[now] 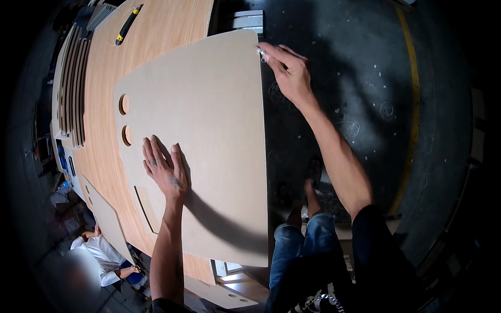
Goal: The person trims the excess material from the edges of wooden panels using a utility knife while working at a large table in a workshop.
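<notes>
A large pale flat panel (219,120) with rounded corners lies on the wood-grain tabletop (99,120). Two round holes and a rectangular slot (146,208) are cut near its left side. My left hand (166,169) rests on the panel's face, palm down with fingers stretched out. At the panel's far right corner, my right hand (289,70) pinches a small shiny metal piece (262,52) against the edge. Most of that piece is covered by my fingers, so its kind is unclear.
A black and yellow utility knife (128,25) lies at the table's far end. Stacked panels (73,86) stand along the left. A co-worker in white (102,253) is at lower left, beside another panel (107,219). Thin shavings (353,128) litter the dark floor on the right.
</notes>
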Action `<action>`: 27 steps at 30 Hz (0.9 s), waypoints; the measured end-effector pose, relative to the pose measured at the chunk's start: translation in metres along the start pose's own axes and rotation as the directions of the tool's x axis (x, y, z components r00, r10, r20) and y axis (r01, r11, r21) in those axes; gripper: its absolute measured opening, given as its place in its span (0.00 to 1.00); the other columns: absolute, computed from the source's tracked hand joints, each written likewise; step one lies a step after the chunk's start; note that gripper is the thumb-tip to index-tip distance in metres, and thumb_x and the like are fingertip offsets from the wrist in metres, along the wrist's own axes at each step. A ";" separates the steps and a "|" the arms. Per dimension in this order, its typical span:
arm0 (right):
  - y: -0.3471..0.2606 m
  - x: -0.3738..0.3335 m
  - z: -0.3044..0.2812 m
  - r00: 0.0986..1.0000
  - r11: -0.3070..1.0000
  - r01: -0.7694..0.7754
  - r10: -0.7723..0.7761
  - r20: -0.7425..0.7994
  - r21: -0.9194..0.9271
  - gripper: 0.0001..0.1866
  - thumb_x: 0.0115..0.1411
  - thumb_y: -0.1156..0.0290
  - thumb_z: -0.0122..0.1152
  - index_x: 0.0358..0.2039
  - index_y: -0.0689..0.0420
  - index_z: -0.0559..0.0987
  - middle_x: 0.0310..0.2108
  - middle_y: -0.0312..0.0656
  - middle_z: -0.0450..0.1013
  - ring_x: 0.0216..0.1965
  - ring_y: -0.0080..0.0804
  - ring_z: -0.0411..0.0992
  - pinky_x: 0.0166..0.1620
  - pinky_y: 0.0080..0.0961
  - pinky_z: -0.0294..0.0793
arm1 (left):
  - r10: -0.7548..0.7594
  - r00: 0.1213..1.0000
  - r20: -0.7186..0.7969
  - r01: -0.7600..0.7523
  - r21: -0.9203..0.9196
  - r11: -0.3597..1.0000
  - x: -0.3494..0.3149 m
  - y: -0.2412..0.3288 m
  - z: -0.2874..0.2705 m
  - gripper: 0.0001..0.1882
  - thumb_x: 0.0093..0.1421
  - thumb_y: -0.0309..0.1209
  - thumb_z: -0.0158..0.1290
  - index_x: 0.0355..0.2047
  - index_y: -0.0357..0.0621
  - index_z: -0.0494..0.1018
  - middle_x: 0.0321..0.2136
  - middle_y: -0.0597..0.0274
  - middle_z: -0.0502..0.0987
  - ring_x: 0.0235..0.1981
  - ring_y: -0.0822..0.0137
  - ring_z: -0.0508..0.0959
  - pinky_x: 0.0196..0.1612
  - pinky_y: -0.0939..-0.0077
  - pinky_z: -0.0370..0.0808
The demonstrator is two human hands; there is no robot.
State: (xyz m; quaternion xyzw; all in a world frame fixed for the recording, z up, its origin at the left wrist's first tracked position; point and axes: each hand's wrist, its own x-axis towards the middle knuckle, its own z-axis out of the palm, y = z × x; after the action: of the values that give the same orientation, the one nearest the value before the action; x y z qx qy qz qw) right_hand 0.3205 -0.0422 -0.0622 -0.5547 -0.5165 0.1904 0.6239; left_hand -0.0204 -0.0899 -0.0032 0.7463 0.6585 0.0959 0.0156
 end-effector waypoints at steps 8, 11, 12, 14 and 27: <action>-0.055 -0.103 -0.015 0.997 0.998 0.052 -0.049 0.067 -0.039 0.19 0.54 0.89 0.54 0.45 0.59 0.81 0.37 0.45 0.77 0.35 0.36 0.77 0.38 0.22 0.75 | -0.004 1.000 -0.030 0.004 -0.020 1.000 0.002 -0.003 0.002 0.37 0.66 0.54 0.41 0.66 0.41 0.54 0.67 0.44 0.51 0.70 0.49 0.47 0.67 0.46 0.41; -0.086 -0.160 -0.023 0.994 1.000 -0.002 0.004 0.114 -0.018 0.19 0.54 0.89 0.55 0.44 0.58 0.81 0.38 0.45 0.77 0.37 0.37 0.78 0.39 0.25 0.77 | -0.008 0.999 -0.042 0.008 -0.015 1.000 -0.001 -0.003 0.010 0.38 0.66 0.56 0.40 0.66 0.41 0.55 0.67 0.44 0.53 0.69 0.49 0.49 0.67 0.45 0.42; -0.099 -0.179 -0.028 0.986 0.998 -0.029 0.036 0.161 -0.051 0.20 0.54 0.88 0.57 0.45 0.55 0.82 0.39 0.45 0.77 0.37 0.36 0.78 0.39 0.26 0.77 | -0.010 0.999 -0.047 0.009 -0.007 1.000 -0.001 -0.005 0.009 0.38 0.66 0.56 0.40 0.65 0.41 0.56 0.67 0.44 0.53 0.69 0.49 0.49 0.67 0.45 0.42; -0.122 -0.227 -0.031 0.985 0.997 -0.046 0.054 0.163 -0.056 0.21 0.53 0.87 0.58 0.45 0.54 0.82 0.40 0.45 0.76 0.37 0.37 0.78 0.39 0.28 0.77 | 0.024 0.997 -0.070 -0.023 0.012 1.000 0.000 -0.010 0.009 0.38 0.65 0.57 0.40 0.65 0.41 0.56 0.66 0.44 0.54 0.69 0.49 0.50 0.66 0.45 0.44; -0.274 -0.481 -0.127 0.622 0.957 -0.269 0.256 0.740 -0.104 0.20 0.54 0.77 0.61 0.49 0.52 0.78 0.37 0.41 0.78 0.39 0.35 0.77 0.44 0.29 0.77 | 0.189 0.975 -0.115 -0.190 0.005 0.982 -0.046 0.005 0.012 0.31 0.66 0.46 0.42 0.63 0.38 0.58 0.64 0.42 0.57 0.66 0.43 0.54 0.65 0.40 0.48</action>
State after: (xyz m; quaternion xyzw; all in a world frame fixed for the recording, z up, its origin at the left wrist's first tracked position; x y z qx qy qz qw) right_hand 0.1479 -0.5809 -0.0082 -0.4916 -0.6383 0.4938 0.3271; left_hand -0.0189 -0.1350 -0.0201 0.7988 0.5839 0.1419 -0.0291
